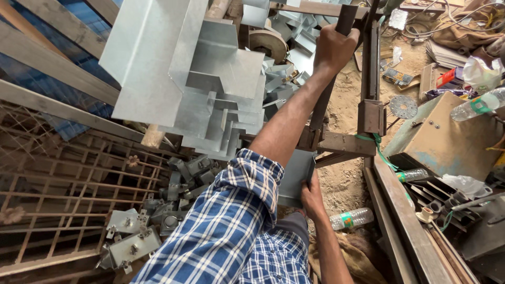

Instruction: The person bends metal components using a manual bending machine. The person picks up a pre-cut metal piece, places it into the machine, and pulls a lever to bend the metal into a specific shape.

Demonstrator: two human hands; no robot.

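Gripping the dark lever handle [346, 18] high up, your left hand [334, 48] is curled tightly around it, fingers wrapped right round the bar, with the arm in its blue checked sleeve [239, 210] stretched up toward it. Your right hand [311, 199] sits low, just beside your body, fingers pressed against the lower edge of one grey sheet-metal piece [295, 176] that it holds against the rusty press frame [344, 143]; how far the thumb closes over it you cannot tell from here. That sheet lies between the frame and your sleeve, partly hidden by your forearm. To the upper left, a stack of bent galvanised sheets [210, 89] is piled in steps, too overlapped to count exactly. Down at the lower left lie a heap of small metal brackets [131, 242], also too many to count. Three plastic bottles show: one [352, 218] on the sandy ground near your right hand, one [413, 175] beside the tan metal box [447, 139], one [481, 104] on top of that box. One perforated round disc [403, 107] stands by the frame.
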